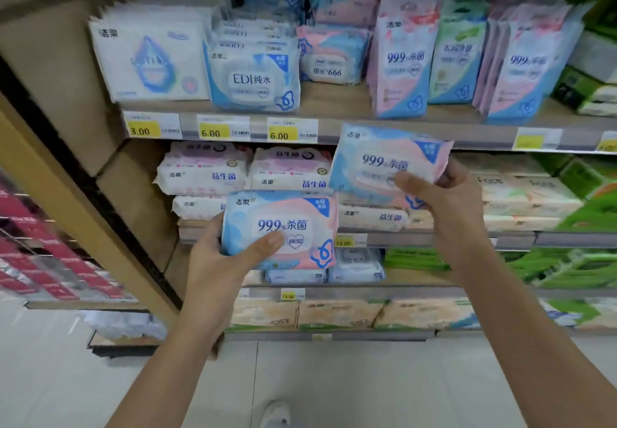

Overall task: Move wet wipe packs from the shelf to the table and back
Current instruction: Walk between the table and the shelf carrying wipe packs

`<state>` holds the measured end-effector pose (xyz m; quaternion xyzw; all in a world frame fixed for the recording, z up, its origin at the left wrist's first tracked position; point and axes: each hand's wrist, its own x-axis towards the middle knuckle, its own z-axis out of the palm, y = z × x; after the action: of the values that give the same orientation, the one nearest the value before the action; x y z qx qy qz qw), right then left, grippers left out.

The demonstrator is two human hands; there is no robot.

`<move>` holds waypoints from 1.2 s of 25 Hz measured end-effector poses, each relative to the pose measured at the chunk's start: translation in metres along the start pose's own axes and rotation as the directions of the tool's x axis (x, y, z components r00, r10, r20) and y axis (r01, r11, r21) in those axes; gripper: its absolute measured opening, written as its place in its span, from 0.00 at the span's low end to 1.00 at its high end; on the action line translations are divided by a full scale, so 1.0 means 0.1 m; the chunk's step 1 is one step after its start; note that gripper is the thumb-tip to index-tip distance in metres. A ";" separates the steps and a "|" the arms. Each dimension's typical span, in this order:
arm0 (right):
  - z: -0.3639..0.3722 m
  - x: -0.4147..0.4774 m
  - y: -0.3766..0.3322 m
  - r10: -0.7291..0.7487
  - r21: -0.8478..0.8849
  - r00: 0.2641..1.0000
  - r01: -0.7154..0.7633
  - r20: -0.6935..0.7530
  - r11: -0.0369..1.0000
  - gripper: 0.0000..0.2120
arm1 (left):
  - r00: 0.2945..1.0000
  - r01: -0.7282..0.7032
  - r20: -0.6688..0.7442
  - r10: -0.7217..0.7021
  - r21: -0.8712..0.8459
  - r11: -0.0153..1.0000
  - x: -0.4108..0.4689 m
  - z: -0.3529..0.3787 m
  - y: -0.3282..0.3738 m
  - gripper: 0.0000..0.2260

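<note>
Our left hand (217,260) grips the lower pack (280,223), thumb across its front, our right hand (450,200) grips the upper pack (384,160) by its right end, both long axis sideways, print facing us, upper one slightly tilted, pink-and-blue wrappers marked 99.9%, held before the shelf (484,142)

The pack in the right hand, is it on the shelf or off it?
Off. The right hand holds the pink-and-blue wet wipe pack in the air, tilted, before the shelf rail.

Left hand (217,260): bare
Right hand (447,200): bare
Left forearm (170,374): bare skin throughout
Right forearm (534,344): bare skin throughout
Shoe (277,414): pale whitish toe, blurred
</note>
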<state>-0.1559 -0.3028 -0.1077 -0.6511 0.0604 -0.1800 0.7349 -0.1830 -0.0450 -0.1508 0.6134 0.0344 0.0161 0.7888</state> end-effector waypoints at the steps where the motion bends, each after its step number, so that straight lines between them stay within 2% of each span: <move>1: 0.13 0.17 -0.06 -0.037 0.005 0.999 0.037 0.001 0.999 0.31 | 1.000 -0.011 0.012 0.011 -0.001 1.000 0.13 0.00 0.05 0.23; 5: 0.54 0.75 -0.24 -0.143 -0.017 0.990 0.143 0.000 0.990 0.30 | 0.997 -0.056 0.049 0.055 0.004 0.998 0.57 0.01 0.28 0.19; 8: 0.69 1.04 -0.24 -0.203 -0.048 0.979 0.203 -0.007 0.978 0.25 | 0.996 -0.067 0.063 0.067 -0.006 0.998 0.79 0.02 0.38 0.22; 11: 0.78 1.20 -0.19 -0.216 -0.087 0.976 0.217 0.018 0.972 0.25 | 0.996 -0.059 0.068 0.060 -0.016 0.998 0.94 0.02 0.39 0.26; 13: 0.83 1.27 -0.14 -0.224 -0.148 0.974 0.226 0.032 0.963 0.24 | 0.996 -0.061 0.064 0.062 -0.018 0.998 1.00 0.05 0.38 0.25; 15: 0.85 1.32 -0.13 -0.302 -0.268 0.953 0.300 0.037 0.915 0.26 | 0.997 -0.057 0.053 0.059 -0.032 0.998 1.05 0.08 0.37 0.24; 19: 0.86 1.38 -0.19 -0.425 -0.527 0.900 0.407 0.092 0.747 0.34 | 0.995 -0.059 0.075 0.060 -0.019 0.998 1.14 0.12 0.36 0.27; 22: 0.86 1.45 -0.32 -0.464 -0.702 0.868 0.444 0.180 0.558 0.35 | 0.994 -0.069 0.087 0.073 -0.042 0.997 1.17 0.16 0.35 0.28; 26: 0.83 1.66 -0.45 -0.525 -0.856 0.745 0.514 0.412 0.059 0.34 | 0.991 -0.077 0.103 0.082 -0.055 0.996 1.21 0.24 0.33 0.23; 27: 0.82 1.71 -0.46 -0.516 -0.861 0.736 0.509 0.439 -0.006 0.34 | 0.991 -0.080 0.103 0.085 -0.053 0.995 1.22 0.25 0.32 0.21; 30: 0.86 1.80 -0.50 -0.477 -0.874 0.754 0.482 0.452 -0.065 0.33 | 0.991 -0.078 0.105 0.082 -0.039 0.996 1.22 0.31 0.31 0.21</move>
<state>0.0294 -0.2889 -0.0203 -0.9370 -0.0734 -0.3407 0.0229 -0.0581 -0.0587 -0.1171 0.6003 -0.0326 0.0157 0.7989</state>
